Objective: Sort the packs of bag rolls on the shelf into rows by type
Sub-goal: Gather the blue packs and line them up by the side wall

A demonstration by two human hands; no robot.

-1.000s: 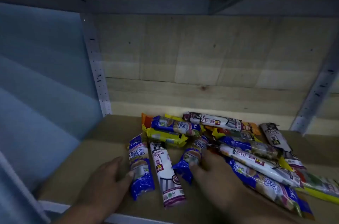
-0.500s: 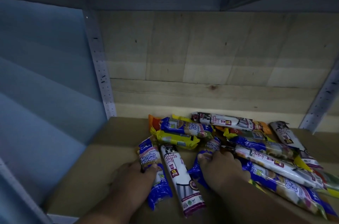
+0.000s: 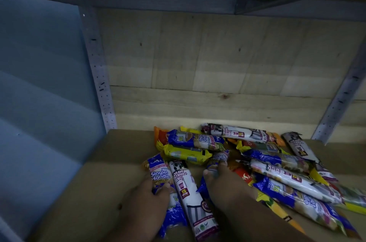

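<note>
Sorting barely started: packs still a mixed heap (image 3: 257,154) at 2 o'clock on the shelf (image 3: 122,162), left hand (image 3: 146,200) gripping a blue Singlet Handle pack (image 3: 160,174), right hand (image 3: 223,184) pinching another blue pack (image 3: 218,159), white Draw String pack (image 3: 190,198) between them.

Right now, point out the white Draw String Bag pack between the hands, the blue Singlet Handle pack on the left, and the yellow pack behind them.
Draw String Bag pack (image 3: 187,188), head view, label middle.
Singlet Handle pack (image 3: 159,174), head view, printed name.
yellow pack (image 3: 186,154), head view, middle of wrapper.
</note>
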